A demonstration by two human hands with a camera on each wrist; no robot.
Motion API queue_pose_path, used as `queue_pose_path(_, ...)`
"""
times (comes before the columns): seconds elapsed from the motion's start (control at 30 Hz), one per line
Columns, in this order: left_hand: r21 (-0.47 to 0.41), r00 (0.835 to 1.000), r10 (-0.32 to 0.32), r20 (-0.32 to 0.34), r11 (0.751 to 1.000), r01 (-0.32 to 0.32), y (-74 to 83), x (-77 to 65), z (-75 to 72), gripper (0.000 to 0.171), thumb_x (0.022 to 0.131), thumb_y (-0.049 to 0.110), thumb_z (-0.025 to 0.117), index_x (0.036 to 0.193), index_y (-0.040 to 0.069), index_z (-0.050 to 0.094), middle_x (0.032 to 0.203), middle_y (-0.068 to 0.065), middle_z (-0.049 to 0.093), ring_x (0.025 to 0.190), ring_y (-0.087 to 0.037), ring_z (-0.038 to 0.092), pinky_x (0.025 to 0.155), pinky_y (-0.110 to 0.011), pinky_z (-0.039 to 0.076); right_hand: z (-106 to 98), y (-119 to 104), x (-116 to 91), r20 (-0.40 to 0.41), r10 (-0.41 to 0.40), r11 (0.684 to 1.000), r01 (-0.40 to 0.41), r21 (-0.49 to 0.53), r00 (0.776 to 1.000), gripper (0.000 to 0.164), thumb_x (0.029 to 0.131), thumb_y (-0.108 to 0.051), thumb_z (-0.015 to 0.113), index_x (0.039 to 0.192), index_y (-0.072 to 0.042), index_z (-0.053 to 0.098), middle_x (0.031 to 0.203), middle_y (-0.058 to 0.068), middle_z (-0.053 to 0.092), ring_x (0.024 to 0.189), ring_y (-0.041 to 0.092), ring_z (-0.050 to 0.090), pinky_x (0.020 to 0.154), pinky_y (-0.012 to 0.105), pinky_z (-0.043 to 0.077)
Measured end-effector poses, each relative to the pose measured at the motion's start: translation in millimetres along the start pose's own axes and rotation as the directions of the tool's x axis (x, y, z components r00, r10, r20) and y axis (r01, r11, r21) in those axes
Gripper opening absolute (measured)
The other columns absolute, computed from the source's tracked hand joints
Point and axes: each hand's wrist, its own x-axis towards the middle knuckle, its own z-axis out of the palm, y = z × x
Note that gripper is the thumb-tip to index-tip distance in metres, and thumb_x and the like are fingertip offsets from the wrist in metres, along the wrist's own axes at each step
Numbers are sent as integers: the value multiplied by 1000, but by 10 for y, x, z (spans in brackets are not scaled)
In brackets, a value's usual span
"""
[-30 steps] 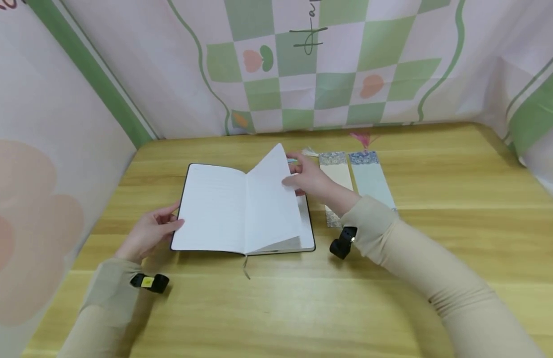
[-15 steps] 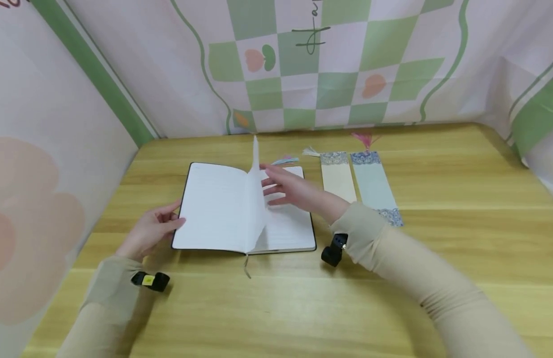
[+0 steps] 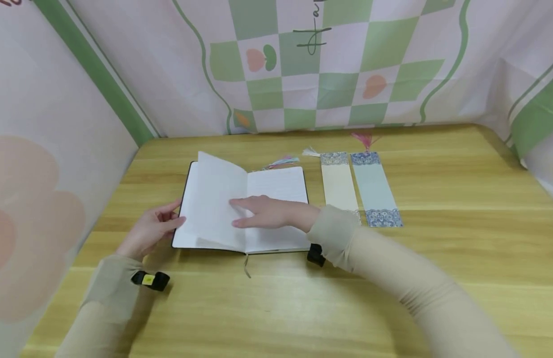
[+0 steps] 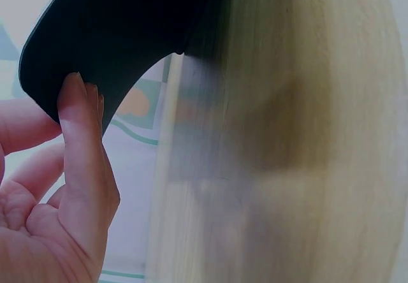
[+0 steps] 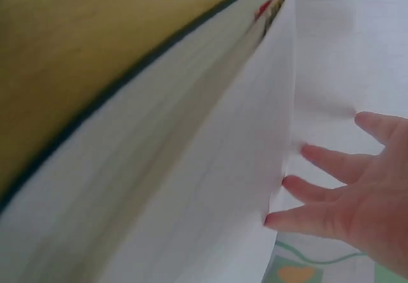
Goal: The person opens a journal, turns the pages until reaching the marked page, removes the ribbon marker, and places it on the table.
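An open notebook (image 3: pixel 276 184) with a dark cover and white pages lies on the table. My left hand (image 3: pixel 151 229) pinches the left edge of its cover, thumb on the page side; the left wrist view shows the fingers against the dark cover (image 4: pixel 115 41). A loose page (image 3: pixel 218 184) stands slightly raised over the left half. Near the spine, my right hand (image 3: pixel 267 213) reaches across with its fingers extended. Seen from the right wrist, the fingertips (image 5: pixel 312 152) spread at the white paper. A pastel tassel (image 3: pixel 283 161) pokes out behind the notebook's top edge.
Right of the notebook lie a cream bookmark (image 3: pixel 338 181) with a white tassel and a pale blue bookmark (image 3: pixel 375 188) with a pink tassel. A thin ribbon (image 3: pixel 246 267) hangs from the spine. A printed curtain (image 3: pixel 299 94) rises behind the wooden table (image 3: pixel 267 313).
The right hand has swept leftward from the notebook's right side, turning the page over the spine onto the left half. The left hand has stayed at the cover's edge.
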Motion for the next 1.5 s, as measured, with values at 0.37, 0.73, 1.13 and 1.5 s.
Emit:
queue_pose_path(0.37, -194, 998, 16, 61, 981, -4, -22, 0, -18, 57, 101, 18, 44, 150, 5, 17, 96, 13, 55, 81, -1, 56, 72, -20, 51, 207, -205, 63, 35, 226, 931, -206, -301, 973, 73, 93, -54, 49, 151, -38, 8, 159, 11, -2, 143, 43, 0, 105, 71, 10)
queue_pose_path(0.73, -51, 1000, 8, -3, 999, -8, -14, -10, -17, 66, 95, 23, 59, 149, 10, 24, 91, 8, 48, 70, -3, 44, 60, -20, 43, 250, -189, 110, 28, 243, 916, -220, -337, 970, 74, 92, -55, 50, 151, -41, 7, 159, 9, -2, 143, 42, 1, 105, 71, 12)
queue_pose_path(1.13, -62, 1000, 6, -24, 998, -8, -36, 3, 15, 64, 95, 20, 58, 149, 13, 25, 91, 7, 46, 71, -5, 42, 58, -20, 40, -42, 55, 33, 16, 192, 941, -179, -288, 981, 71, 91, -45, 59, 150, -23, 27, 157, 15, 12, 143, 40, 10, 115, 53, 13)
queue_pose_path(1.5, -28, 1000, -2, -28, 1000, 1, -40, 26, 20, 63, 95, 22, 58, 149, 14, 26, 94, 5, 46, 79, -5, 43, 61, -21, 41, -220, 393, 8, -62, 213, 874, -218, -433, 975, 86, 86, -53, 61, 151, -10, 24, 158, 12, 11, 143, 38, 14, 113, 56, 17)
